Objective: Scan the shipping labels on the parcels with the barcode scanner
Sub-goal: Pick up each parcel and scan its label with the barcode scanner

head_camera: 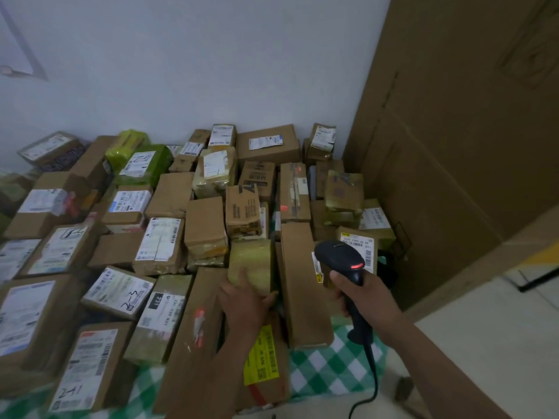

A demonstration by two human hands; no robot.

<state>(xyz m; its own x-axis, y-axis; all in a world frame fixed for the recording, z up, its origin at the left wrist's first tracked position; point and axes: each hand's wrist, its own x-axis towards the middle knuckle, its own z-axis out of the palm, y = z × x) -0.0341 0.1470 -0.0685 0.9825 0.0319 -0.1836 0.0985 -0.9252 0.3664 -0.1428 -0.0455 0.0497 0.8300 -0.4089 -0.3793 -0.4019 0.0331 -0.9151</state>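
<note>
Several cardboard parcels with white shipping labels cover a table with a green checked cloth (pixel 329 370). My left hand (pixel 245 300) grips the near end of a small tape-wrapped parcel (pixel 251 261) in the middle of the pile. My right hand (pixel 360 294) holds the black barcode scanner (pixel 341 258) by its handle, with its red light lit and its head over the parcels at the right. Just behind the scanner lies a parcel with a white barcode label (pixel 358 246). A red light spot (pixel 283 208) shows on a brown parcel farther back.
A tall cardboard sheet (pixel 453 146) leans at the right, close to the table's edge. A white wall (pixel 196 71) stands behind the pile. The scanner's cable (pixel 373 379) hangs down over the table's near right corner. A parcel with a yellow label (pixel 261 355) lies under my left forearm.
</note>
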